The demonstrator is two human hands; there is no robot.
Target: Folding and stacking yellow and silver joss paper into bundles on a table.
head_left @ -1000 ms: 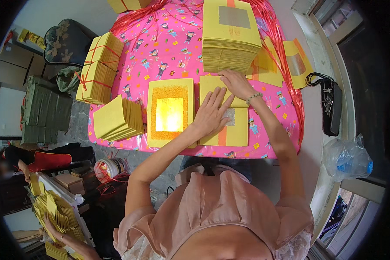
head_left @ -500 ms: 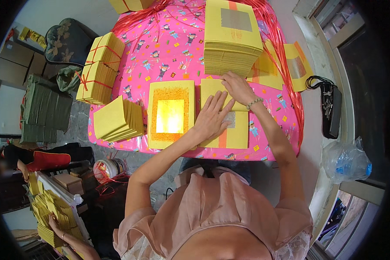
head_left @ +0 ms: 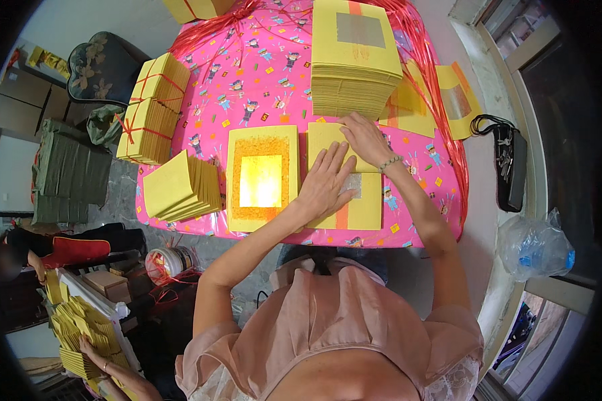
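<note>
A yellow paper sheet [head_left: 364, 217] with an orange stripe and a silver patch lies before me, its far part folded over. My left hand [head_left: 324, 184] is pressed flat on it, fingers spread, partly covering the silver patch. Toward the far right corner of the folded part rests my right hand [head_left: 366, 140], wearing a beaded bracelet, its fingers laid over the paper near the far edge. To the left sits a yellow sheet with a shiny gold square [head_left: 261, 180]. Just beyond my right hand rises a tall stack of yellow paper [head_left: 348, 90].
Folded yellow papers [head_left: 180, 187] fan out at the table's left, below red-tied bundles [head_left: 154, 100]. Red plastic string [head_left: 418, 40] runs down the right side. Keys on a black case [head_left: 508, 167] lie on the sill. Another person's hand [head_left: 90, 349] touches yellow papers at lower left.
Both hands stay almost in place on the folded sheet. The view has shifted slightly. At lower left, the other person's hand has moved a little.
</note>
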